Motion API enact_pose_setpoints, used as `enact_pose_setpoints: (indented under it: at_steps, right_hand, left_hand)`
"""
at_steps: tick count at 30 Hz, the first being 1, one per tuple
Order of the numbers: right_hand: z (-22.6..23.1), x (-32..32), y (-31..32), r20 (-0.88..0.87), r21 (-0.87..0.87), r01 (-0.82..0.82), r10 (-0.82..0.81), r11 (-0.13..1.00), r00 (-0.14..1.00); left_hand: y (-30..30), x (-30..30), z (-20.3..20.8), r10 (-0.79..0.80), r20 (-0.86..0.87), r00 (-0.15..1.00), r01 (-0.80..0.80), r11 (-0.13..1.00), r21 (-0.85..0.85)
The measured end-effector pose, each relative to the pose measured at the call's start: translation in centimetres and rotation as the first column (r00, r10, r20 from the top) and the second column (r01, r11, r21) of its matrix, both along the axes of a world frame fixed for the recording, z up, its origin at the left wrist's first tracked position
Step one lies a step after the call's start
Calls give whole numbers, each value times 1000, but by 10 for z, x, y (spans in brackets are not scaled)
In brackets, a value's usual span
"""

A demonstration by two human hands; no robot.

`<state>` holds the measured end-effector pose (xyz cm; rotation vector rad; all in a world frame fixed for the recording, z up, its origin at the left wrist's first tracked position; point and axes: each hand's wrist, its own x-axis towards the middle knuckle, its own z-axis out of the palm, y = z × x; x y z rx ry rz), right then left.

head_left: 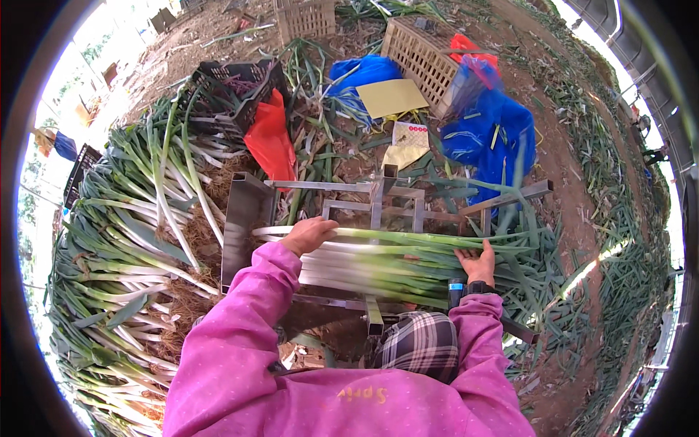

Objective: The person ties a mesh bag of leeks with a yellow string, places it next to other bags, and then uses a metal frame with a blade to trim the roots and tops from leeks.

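My left hand (312, 234) is closed round the white stalk of a leek (271, 231) at the far side of a row of leeks (338, 269). The row lies crosswise in a metal frame (376, 207), white ends to the left near an upright metal end plate (244, 218), green parts to the right. At the leafy end, my right hand (477, 262) rests against the leaves, thumb and fingers apart. A dark band circles that wrist. Beside it stands a dark cylindrical thing with a blue band (456, 290), its kind unclear.
Untrimmed leeks with roots (138, 277) are heaped at the left. Beyond the frame are a black crate (244, 95), red bag (271, 138), beige crate (422, 62), blue bags (495, 131) and yellow card (392, 97). Cut green leaves (561, 284) litter the ground at right.
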<state>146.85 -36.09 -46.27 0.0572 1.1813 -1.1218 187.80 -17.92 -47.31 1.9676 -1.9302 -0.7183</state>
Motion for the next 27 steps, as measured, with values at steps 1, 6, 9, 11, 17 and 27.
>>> enact_pose_setpoints:
  at_steps: [1,6,9,11,17,27]
  right_hand:
    - [-4,-4,-2,18,39,34,-35,999,999]
    - [29,-18,-7,-282,-134,33,-70,990,957]
    - [27,-19,-16,-886,-412,-314,-457,855,-81]
    - [48,30,4,-903,-205,-796,-423,570,-70]
    - [-11,69,45,-793,290,-930,-488,226,-366]
    - [5,-6,-10,-822,445,-628,13,638,-569]
  left_hand:
    - [-4,-1,-7,-3,-14,1000,3,1000,8]
    - [-1,-4,-38,59,128,990,-57,998,-22]
    - [-3,-19,-42,22,172,985,17,975,-221]
    - [8,-15,-38,25,191,981,24,969,-247]
    - [2,-14,-42,35,209,977,5,981,-192]
    - [-9,-16,-41,40,157,987,-8,979,-202]
